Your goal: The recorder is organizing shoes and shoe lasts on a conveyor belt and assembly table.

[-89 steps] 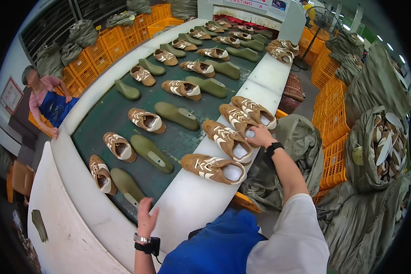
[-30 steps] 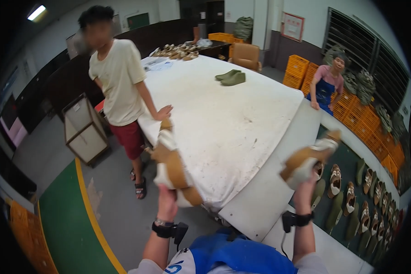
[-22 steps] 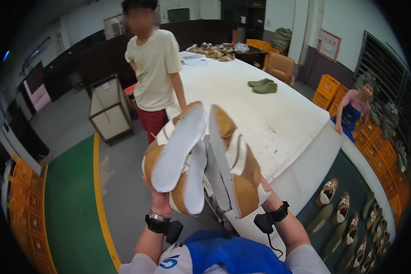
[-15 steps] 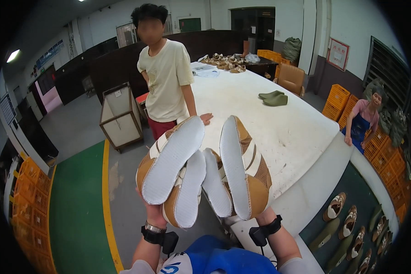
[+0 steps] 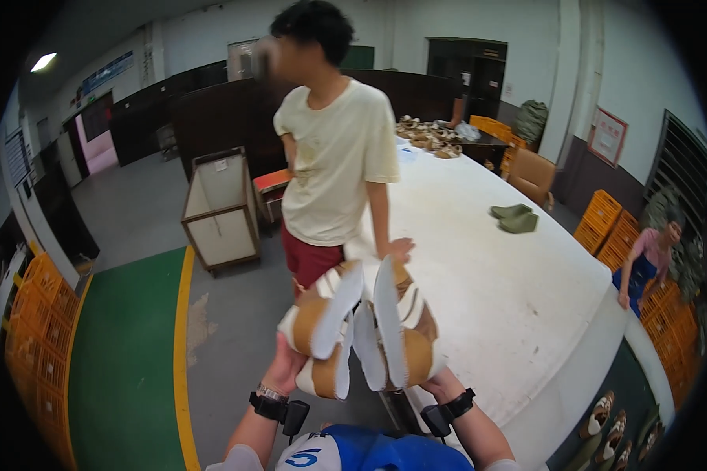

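- Four tan-and-white shoes held up in a bunch, white soles turned toward the camera, raised just in front of the near edge of the white worktop.
- Left hand clamped round the heels of the left pair, fingers wrapped underneath, apparently so that two shoes travel as one load.
- Right hand mostly hidden behind the right pair; grip closed on them from below, though the fingers themselves cannot be seen.
- Pairs pressed side by side, touching, soles outward and uppers tucked away.
- Black bands strapped on both wrists, below the load.
- Standing just beyond the shoes: a person in a cream T-shirt and red shorts, one hand resting on the worktop's edge.
- Further off on the worktop: two green insoles or lasts, well apart from the held shoes; a heap of more shoes at the far end.
- At right, orange crates stacked beside a second person in pink.
- At left, an open-topped cart on the grey floor, beside a green-painted strip.
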Demonstrator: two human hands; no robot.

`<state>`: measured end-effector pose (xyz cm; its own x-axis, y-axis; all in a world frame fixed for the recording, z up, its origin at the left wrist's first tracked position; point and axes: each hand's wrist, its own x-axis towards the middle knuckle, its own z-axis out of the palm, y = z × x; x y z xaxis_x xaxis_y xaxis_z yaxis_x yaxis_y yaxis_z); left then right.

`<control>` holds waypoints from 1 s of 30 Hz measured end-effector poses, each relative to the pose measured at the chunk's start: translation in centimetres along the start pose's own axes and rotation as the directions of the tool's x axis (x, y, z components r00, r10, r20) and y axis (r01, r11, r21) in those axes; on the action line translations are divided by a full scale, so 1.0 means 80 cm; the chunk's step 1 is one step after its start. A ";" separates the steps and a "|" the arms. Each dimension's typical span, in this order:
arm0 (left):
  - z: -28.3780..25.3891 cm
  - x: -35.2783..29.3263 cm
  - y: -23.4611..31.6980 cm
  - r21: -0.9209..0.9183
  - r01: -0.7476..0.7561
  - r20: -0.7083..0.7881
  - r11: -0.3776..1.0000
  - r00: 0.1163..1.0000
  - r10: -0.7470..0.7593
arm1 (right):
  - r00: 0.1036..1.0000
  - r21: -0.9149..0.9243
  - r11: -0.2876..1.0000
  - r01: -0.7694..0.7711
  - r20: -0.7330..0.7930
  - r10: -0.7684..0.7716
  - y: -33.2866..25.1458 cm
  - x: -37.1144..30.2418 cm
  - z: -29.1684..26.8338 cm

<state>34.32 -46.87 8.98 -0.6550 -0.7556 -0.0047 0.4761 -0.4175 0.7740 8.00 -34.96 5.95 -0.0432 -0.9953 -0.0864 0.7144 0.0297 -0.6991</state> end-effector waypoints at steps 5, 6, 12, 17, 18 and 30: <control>-0.207 -0.014 -0.040 0.700 0.413 -0.202 0.583 0.897 -0.393 | 0.876 -0.564 0.735 -0.378 0.041 0.481 0.147 0.180 -0.017; -0.232 -0.037 -0.055 0.686 0.419 -0.228 0.595 0.900 -0.371 | 0.797 -0.707 0.598 -0.378 0.080 0.599 0.176 0.210 -0.040; -0.373 -0.157 -0.100 0.650 0.710 -0.522 0.271 0.676 -0.520 | 0.346 -0.999 -0.051 0.003 -0.047 0.937 0.341 0.363 -0.086; -0.372 -0.223 -0.019 0.319 0.842 -0.707 0.436 0.517 -0.482 | 0.344 -0.897 0.000 0.443 0.171 0.923 0.446 0.501 0.047; -0.372 -0.225 -0.002 0.251 0.841 -0.736 0.480 0.487 -0.470 | 0.347 -0.878 0.035 0.478 0.225 0.911 0.466 0.525 0.050; -0.468 -0.346 0.095 -0.118 0.509 -0.962 0.853 0.154 -0.225 | 0.203 -0.850 -0.285 -0.444 -0.405 0.891 0.624 0.704 0.279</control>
<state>78.05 -48.03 -8.73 0.3568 -0.5076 -0.7842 0.1419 -0.8003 0.5826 56.82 -91.60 -17.98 0.3453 -0.1388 -0.9282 -0.7775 0.5115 -0.3658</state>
